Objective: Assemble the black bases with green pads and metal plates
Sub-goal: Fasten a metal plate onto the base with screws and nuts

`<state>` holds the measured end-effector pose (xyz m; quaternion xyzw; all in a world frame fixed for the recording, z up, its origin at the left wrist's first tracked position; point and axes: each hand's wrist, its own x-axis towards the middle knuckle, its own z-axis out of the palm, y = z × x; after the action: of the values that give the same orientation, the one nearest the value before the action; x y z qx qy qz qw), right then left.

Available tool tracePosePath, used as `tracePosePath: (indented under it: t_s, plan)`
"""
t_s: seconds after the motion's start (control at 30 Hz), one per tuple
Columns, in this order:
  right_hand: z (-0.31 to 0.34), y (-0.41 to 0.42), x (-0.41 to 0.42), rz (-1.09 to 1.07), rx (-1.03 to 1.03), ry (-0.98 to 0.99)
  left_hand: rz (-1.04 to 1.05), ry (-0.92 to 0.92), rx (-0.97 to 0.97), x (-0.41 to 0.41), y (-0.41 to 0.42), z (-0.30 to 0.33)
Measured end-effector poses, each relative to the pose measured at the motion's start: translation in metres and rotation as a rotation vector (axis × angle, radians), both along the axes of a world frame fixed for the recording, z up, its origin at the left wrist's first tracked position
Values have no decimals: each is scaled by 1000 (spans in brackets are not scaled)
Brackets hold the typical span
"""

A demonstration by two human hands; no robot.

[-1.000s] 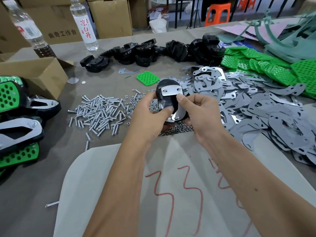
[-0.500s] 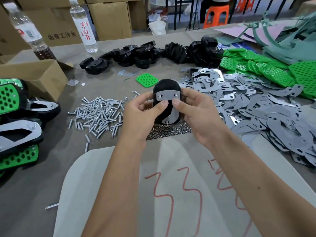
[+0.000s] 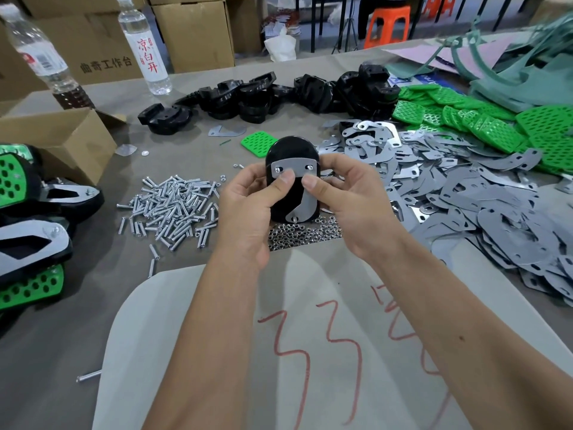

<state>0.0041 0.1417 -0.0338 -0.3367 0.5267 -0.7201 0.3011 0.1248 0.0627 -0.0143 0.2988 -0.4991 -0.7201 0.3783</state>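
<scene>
One black base [image 3: 290, 150] with one metal plate [image 3: 294, 169], gripped between left hand [image 3: 245, 209] and right hand [image 3: 356, 200], both thumbs pressing on plate.

A grey-brown table [image 3: 192, 305] carries loose parts. A heap of silver screws [image 3: 173, 206] lies left of centre, a patch of small nuts [image 3: 305, 234] beside it. Black bases [image 3: 266, 97] are piled along the far side, green pads [image 3: 483, 125] at the far right, with grey metal plates [image 3: 465, 200] spread before them. A pale board with red marks [image 3: 310, 352] lies nearest. Finished assemblies [image 3: 28, 218] sit at the left edge, by an open carton [image 3: 62, 138] and two bottles [image 3: 145, 48].
</scene>
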Motion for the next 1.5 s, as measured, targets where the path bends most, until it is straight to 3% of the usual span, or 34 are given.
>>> tracePosePath:
  t_s: [0.33, 0.67, 0.9, 1.13, 1.5]
  plan:
    - [7, 14, -21, -82, -6, -43, 26, -16, -98, -33, 19, -5]
    - [12, 17, -21, 65, 120, -95, -3, 29, -64, -28, 9, -11]
    - [7, 12, -7, 15, 54, -122, 103, -1, -72, -28, 10, -12]
    - [12, 11, 0, 59, 59, -275, 191, -2, -134, -31, 16, -15]
    - [16, 15, -8, 65, 66, -212, 147, -3, -36, -29, 14, -7]
